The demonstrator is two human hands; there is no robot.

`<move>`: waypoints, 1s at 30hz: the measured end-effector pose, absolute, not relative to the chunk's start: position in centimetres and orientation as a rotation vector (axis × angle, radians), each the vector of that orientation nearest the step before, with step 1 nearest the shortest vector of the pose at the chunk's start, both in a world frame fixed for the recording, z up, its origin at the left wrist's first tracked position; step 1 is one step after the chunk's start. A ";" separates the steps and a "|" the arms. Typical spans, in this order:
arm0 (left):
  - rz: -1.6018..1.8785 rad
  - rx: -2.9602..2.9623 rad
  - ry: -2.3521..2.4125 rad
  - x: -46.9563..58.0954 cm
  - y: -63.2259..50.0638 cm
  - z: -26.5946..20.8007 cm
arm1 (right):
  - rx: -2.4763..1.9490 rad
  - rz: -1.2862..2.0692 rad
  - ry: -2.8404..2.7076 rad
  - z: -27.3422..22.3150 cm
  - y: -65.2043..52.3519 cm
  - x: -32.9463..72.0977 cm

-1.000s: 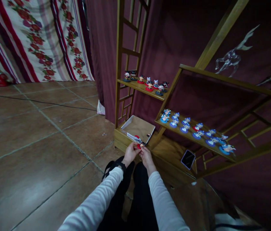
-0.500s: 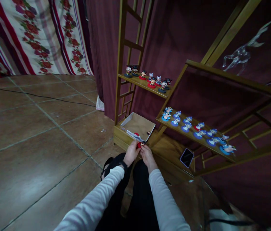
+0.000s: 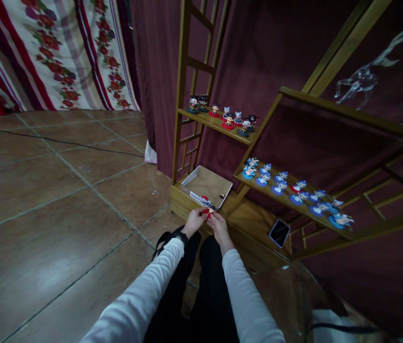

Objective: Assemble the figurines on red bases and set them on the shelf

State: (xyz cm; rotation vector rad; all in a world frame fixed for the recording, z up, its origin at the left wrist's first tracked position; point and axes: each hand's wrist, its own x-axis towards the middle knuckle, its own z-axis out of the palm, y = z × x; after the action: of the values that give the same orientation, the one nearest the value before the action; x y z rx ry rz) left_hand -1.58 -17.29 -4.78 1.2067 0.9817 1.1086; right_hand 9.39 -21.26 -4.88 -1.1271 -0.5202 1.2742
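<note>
Between my fingers is a small figurine [image 3: 211,211] with dark hair and a red base. My left hand [image 3: 194,222] grips it from the left, fingers closed, and my right hand [image 3: 220,226] pinches it from the right. Just beyond my hands, a shallow open cardboard box [image 3: 206,183] rests on the low wooden ledge, with a few small red and dark pieces in its near side. More figurines with red or black bases [image 3: 228,122] stand on the upper left shelf. Blue and purple figurines [image 3: 279,187] line the lower right shelf.
A phone [image 3: 279,233] lies on the ledge to the right. The wooden shelf frame [image 3: 183,71] rises in front of a maroon curtain [image 3: 153,85]. A clear horse-like ornament [image 3: 360,81] is at upper right. A black cable [image 3: 61,140] crosses the tiled floor.
The figurine has turned slightly in my fingers, so more of its front and red base shows. Both hands stay together in front of the box. The view has shifted a little.
</note>
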 end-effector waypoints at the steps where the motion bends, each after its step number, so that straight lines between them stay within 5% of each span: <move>1: 1.105 1.174 0.961 -1.6 -17.3 -4.7 | -1.130 1.265 -0.520 -4.9 -21.3 9.4; 30: 0.994 0.981 0.935 -1.4 -17.0 -4.9 | -1.145 1.201 -0.616 -5.0 -21.0 9.1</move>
State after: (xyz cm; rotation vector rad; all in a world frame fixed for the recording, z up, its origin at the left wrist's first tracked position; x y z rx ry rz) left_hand -1.43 -17.04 -4.94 0.9814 0.9354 0.9942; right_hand 9.07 -21.00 -5.00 -1.1453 -0.6156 1.2010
